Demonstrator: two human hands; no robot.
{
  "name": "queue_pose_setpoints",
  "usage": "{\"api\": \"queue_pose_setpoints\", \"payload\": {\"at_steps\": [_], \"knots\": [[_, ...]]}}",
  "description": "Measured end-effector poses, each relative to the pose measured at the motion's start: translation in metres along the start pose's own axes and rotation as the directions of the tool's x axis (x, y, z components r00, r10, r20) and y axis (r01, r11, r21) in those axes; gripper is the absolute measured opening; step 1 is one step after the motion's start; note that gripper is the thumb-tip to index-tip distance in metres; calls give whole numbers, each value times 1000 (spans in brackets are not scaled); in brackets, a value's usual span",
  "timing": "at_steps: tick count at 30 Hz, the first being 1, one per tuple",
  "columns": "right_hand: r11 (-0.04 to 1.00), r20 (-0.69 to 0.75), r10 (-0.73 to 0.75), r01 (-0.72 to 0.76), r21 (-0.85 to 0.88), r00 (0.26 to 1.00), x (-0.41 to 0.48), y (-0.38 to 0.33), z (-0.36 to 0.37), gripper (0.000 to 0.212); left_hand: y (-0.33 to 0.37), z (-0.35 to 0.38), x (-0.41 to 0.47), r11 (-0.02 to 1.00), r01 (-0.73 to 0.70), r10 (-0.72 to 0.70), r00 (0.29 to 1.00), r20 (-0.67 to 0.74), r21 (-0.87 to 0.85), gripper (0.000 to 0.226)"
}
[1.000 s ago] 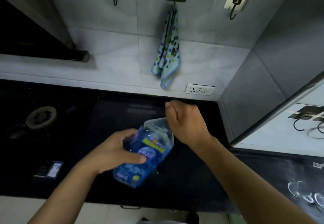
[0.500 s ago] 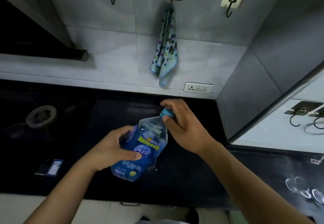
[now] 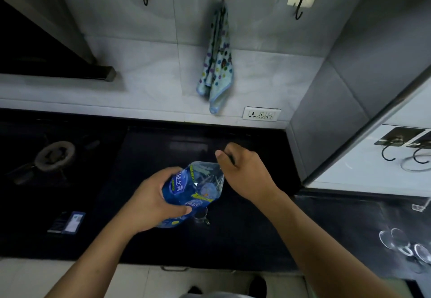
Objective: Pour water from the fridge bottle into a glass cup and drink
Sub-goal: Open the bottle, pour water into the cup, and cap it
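A clear plastic water bottle [image 3: 198, 188] with a blue label is held tilted above the black counter [image 3: 245, 234]. My left hand [image 3: 151, 202] grips its body around the label. My right hand [image 3: 242, 171] is closed over the bottle's neck, and the cap is hidden under the fingers. A small glass cup [image 3: 201, 218] stands on the counter just below the bottle, mostly hidden by it.
A gas burner [image 3: 54, 156] sits at the left. A small blue packet [image 3: 70, 223] lies near the front left. Upturned glasses [image 3: 405, 246] stand at the far right. A dotted towel [image 3: 217, 68] hangs on the wall, and a socket [image 3: 261, 113] sits beside it.
The blue cap seen between my right fingers half a second ago is now covered by the hand, which has turned at the neck. The bottle has stayed in about the same place.
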State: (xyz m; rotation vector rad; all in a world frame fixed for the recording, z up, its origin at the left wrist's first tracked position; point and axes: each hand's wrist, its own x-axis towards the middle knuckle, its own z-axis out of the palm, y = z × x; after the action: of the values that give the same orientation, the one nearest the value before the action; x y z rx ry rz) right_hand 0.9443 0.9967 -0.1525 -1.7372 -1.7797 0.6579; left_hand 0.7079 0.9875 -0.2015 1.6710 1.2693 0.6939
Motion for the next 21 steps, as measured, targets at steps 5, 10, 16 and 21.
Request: {"api": "queue_pose_setpoints", "payload": {"at_steps": [5,10,16,21], "knots": [[996,81,-22,15,89,996,-4,1,5,29,-10,-3,-4,1000,12,-12,1000,-5,13,74],[997,35,-68,67,26,997,-6,2,20,32,-17,-4,-6,998,34,-34,999,11,52,76],[980,-17,-74,76,182,997,-13,19,22,11,-54,-15,-14,985,114,-110,993,-40,129,74],[979,38,102,-107,173,994,-18,49,34,9,-90,-15,-13,929,122,-121,992,-25,350,76]]}}
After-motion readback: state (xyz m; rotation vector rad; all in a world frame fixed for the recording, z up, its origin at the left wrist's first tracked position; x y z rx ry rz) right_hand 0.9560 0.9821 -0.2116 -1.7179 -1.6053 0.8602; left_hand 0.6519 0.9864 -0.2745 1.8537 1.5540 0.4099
